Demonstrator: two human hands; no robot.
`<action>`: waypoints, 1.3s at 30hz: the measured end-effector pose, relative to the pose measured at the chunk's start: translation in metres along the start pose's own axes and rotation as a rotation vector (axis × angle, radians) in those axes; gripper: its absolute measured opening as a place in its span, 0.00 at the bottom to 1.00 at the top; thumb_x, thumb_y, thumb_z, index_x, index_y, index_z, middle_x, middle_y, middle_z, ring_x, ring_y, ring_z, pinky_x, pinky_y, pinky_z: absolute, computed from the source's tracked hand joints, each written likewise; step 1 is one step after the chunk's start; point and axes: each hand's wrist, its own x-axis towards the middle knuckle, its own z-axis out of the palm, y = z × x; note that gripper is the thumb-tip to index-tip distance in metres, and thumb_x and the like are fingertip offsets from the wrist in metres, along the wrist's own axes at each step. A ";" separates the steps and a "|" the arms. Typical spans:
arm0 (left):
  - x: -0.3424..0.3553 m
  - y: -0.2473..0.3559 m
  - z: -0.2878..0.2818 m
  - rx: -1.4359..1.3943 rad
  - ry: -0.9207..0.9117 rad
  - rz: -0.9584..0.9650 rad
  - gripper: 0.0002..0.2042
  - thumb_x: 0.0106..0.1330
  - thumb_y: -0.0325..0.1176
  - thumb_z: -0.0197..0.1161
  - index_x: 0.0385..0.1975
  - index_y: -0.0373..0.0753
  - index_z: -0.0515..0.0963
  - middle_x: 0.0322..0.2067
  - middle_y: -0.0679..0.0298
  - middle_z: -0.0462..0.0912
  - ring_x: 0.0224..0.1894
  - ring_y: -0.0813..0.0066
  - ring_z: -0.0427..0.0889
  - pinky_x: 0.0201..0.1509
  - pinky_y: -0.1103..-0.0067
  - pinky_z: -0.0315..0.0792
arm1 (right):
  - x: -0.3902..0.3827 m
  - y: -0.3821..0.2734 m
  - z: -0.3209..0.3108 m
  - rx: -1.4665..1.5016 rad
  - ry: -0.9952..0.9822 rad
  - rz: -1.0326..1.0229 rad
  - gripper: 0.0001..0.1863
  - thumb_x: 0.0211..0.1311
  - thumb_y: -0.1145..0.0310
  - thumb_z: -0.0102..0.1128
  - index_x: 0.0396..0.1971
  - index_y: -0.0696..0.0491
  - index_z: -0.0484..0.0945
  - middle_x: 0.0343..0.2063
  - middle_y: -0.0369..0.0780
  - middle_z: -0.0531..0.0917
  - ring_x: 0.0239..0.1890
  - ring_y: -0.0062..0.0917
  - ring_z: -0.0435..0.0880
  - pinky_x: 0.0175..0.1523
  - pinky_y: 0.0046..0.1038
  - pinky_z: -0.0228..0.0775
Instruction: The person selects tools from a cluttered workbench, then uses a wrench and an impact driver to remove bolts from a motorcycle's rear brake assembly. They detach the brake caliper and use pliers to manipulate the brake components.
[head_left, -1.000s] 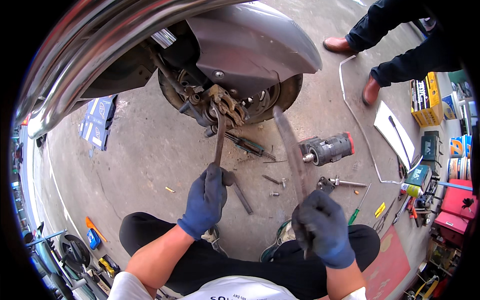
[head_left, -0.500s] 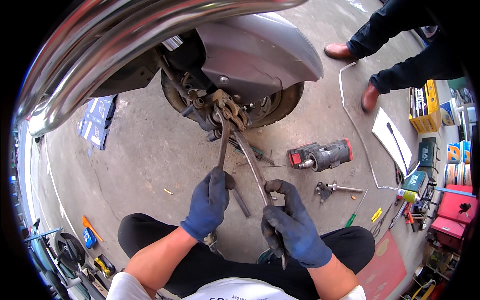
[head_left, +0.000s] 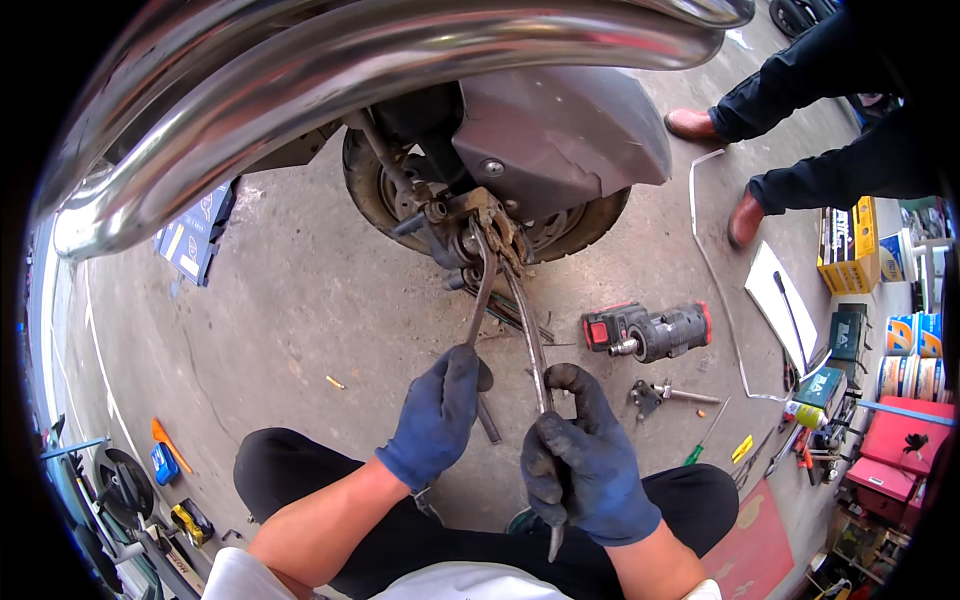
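Note:
My left hand, in a blue glove with dark fingers, is closed around a dark pry bar. Its far tip is in a rusty, dirt-covered brake caliper beside the scooter's wheel. In my right hand, gloved the same way, a second, longer pry bar is gripped, its lower end sticking out below the fingers. That bar also runs up to the caliper, close beside the first one. The exact contact of both tips inside the caliper is hard to make out.
Chrome crash bars arch across the top. On the concrete to the right lie a cordless impact wrench, a black bracket with a bolt and a green screwdriver. Another person's shoes stand far right, near boxes and a red toolbox.
The whole view has shifted, so the wheel and caliper sit farther right and lower. Both hands keep hold of their bars, and the bars stand closer together.

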 end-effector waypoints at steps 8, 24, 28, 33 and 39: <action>-0.017 0.037 0.016 -0.270 -0.007 -0.262 0.23 0.76 0.54 0.49 0.31 0.39 0.73 0.20 0.73 0.68 0.22 0.87 0.63 0.24 0.83 0.59 | 0.018 0.033 0.005 -0.169 0.064 -0.149 0.20 0.73 0.67 0.48 0.60 0.43 0.58 0.19 0.36 0.71 0.13 0.19 0.67 0.14 0.22 0.60; 0.008 0.013 -0.003 -0.027 -0.041 -0.058 0.27 0.75 0.61 0.44 0.29 0.40 0.70 0.15 0.75 0.62 0.15 0.86 0.57 0.18 0.83 0.53 | 0.025 0.008 0.002 -0.060 0.021 -0.023 0.17 0.74 0.62 0.51 0.59 0.39 0.63 0.20 0.38 0.72 0.12 0.20 0.66 0.10 0.22 0.55; -0.005 0.049 0.006 -0.194 -0.094 -0.322 0.27 0.73 0.64 0.44 0.29 0.43 0.68 0.12 0.76 0.59 0.10 0.86 0.52 0.12 0.82 0.47 | 0.028 0.014 -0.007 -0.007 0.003 -0.062 0.18 0.73 0.59 0.53 0.60 0.37 0.65 0.21 0.39 0.74 0.12 0.21 0.67 0.11 0.23 0.56; -0.008 0.050 0.011 -0.252 -0.068 -0.375 0.27 0.72 0.65 0.46 0.29 0.44 0.67 0.11 0.76 0.58 0.08 0.85 0.52 0.11 0.82 0.47 | 0.030 0.019 -0.004 -0.009 0.046 -0.120 0.20 0.72 0.55 0.52 0.61 0.40 0.66 0.20 0.38 0.75 0.13 0.22 0.69 0.13 0.24 0.58; -0.008 0.051 0.016 -0.285 -0.047 -0.378 0.26 0.72 0.64 0.47 0.28 0.45 0.66 0.11 0.76 0.59 0.08 0.84 0.53 0.10 0.82 0.49 | 0.034 0.027 0.001 -0.151 0.149 -0.182 0.22 0.74 0.52 0.44 0.61 0.48 0.66 0.18 0.36 0.74 0.13 0.22 0.69 0.15 0.23 0.60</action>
